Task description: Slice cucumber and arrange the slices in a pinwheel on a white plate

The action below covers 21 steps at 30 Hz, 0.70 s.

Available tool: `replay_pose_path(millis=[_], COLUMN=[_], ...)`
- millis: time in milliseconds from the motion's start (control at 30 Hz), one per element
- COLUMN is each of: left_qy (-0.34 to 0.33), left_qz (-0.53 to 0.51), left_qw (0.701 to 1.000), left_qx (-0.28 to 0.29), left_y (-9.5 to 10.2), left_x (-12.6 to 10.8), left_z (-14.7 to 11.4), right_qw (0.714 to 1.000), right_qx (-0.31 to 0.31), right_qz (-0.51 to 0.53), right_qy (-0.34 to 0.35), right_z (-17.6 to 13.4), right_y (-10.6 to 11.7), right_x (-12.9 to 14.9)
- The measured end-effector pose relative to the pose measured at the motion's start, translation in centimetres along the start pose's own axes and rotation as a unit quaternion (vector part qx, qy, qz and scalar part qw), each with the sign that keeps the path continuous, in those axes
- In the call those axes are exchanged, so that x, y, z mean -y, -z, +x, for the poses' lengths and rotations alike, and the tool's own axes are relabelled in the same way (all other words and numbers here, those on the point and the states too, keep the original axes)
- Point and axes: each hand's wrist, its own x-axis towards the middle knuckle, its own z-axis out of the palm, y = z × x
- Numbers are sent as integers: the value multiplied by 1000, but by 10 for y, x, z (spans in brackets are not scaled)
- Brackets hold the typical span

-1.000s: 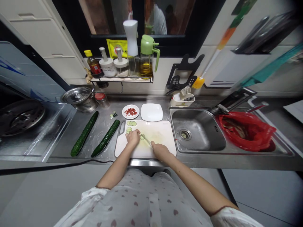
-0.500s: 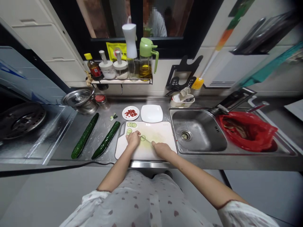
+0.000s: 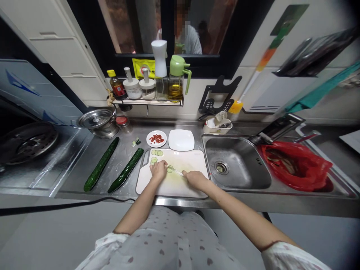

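Note:
My right hand [image 3: 196, 179] is closed round the handle of a small knife [image 3: 177, 172]. Its blade points left over the white cutting board [image 3: 174, 189], towards my left hand [image 3: 159, 170]. That hand rests on the board with fingers bent down; what lies under them is hidden. Touching or very near the blade's tip is a cucumber slice [image 3: 170, 169], just right of my left fingers. More pale green cucumber slices [image 3: 156, 152] lie at the board's upper left, some just beyond my left hand. Two whole dark green cucumbers, one long [image 3: 101, 164] and one nearer the board [image 3: 126, 170], lie left of it.
Behind the board stand a plate of chopped red pieces [image 3: 149, 139] and a white square plate [image 3: 181, 140]. The sink [image 3: 236, 165] is to the right, with a red bag [image 3: 309, 168] beyond. A seasoning rack [image 3: 149, 102] hangs above; a pot [image 3: 98, 122] stands far left.
The view has tilted up slightly, so the counter sits lower in the picture. Both hands keep nearly the same places on the board, and the knife blade's angle differs slightly.

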Motion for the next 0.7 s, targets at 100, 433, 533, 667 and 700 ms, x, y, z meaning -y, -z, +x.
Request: replay_pose_path(millis=[100, 433, 533, 667, 700], left_qy=[1, -15, -38, -50, -49], left_qz=[-1, 10, 11, 4, 1], left_qw=[1000, 1000, 999, 998, 998], left_qx=[-4, -12, -18, -27, -28], left_y=[0, -2, -5, -9, -9], left_x=[0, -1, -3, -5, -6], left_z=[-1, -4, -8, -12, -12], right_qw=[1000, 984, 976, 976, 977], right_qx=[-12, -77, -85, -82, -82], right_qz=[-13, 106, 116, 107, 103], right_qy=[7, -125, -162, -169, -170], right_z=[-4, -23, -22, -21, -21], right_y=[-6, -33, -35, -33, -33], right_x=[-4, -22, -21, -15, -14])
